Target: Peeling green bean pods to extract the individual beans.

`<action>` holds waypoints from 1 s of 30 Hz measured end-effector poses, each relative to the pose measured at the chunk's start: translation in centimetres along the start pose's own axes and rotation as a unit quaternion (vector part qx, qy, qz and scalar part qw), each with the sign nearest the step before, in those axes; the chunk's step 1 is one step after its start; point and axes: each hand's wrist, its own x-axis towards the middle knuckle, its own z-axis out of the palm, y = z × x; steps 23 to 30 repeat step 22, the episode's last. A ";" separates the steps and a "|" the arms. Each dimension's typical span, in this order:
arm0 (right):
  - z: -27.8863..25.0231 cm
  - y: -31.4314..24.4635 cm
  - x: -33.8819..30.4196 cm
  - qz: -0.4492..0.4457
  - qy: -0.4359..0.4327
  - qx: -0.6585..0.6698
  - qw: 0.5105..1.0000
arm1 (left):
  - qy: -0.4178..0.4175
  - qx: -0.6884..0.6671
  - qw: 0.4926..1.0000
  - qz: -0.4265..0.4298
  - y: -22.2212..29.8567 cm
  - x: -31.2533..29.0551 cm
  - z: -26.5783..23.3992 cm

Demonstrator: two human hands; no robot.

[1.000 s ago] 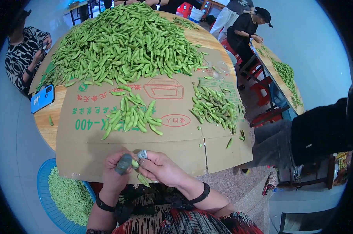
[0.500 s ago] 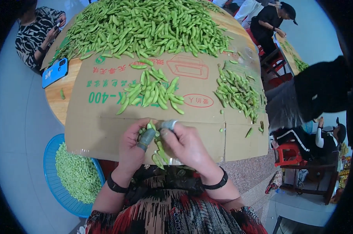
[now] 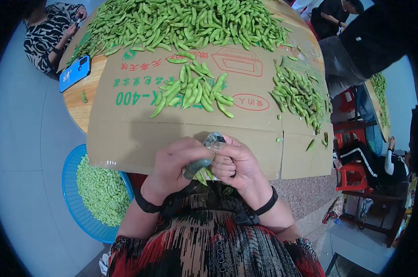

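My left hand and my right hand meet just above the near edge of a cardboard sheet. Grey coverings wrap my left thumb and a digit of my right hand. Green edamame pods poke out below the closed fingers of my left hand. The right fingers are curled tight against the left, and what they pinch is hidden. Beyond them lies a small cluster of plump edamame pods. Farther off rises a large heap of edamame pods. Flatter, browned pods lie to the right.
A blue basket of shelled green beans stands low on my left. A blue phone rests on the wooden table. A person in a patterned top sits far left; a dark-clad person stands right, near red stools.
My hands have come closer together, and the right fingers have curled in. The pod that stuck up at my left thumb no longer shows. The standing person has shifted. The whole view has turned slightly.
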 end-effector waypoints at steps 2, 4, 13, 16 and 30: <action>-0.2 0.2 0.5 -0.011 -0.056 0.043 0.997 | 0.047 -0.056 0.997 -0.040 0.0 -0.4 0.5; 1.5 -0.5 0.0 -0.035 -0.010 -0.161 0.986 | 0.092 -0.138 0.960 -0.227 0.1 -0.7 0.6; 0.8 -3.6 1.1 -0.240 0.290 -0.858 0.350 | 0.182 -0.451 0.803 -0.344 -0.7 -0.3 0.3; 0.5 -3.0 1.2 -0.277 0.273 -0.841 0.376 | 0.140 -0.464 0.789 -0.378 -0.2 0.3 0.6; 1.7 -1.1 0.0 -0.141 0.128 -0.439 0.878 | 0.116 -0.466 0.777 -0.407 0.2 1.1 1.2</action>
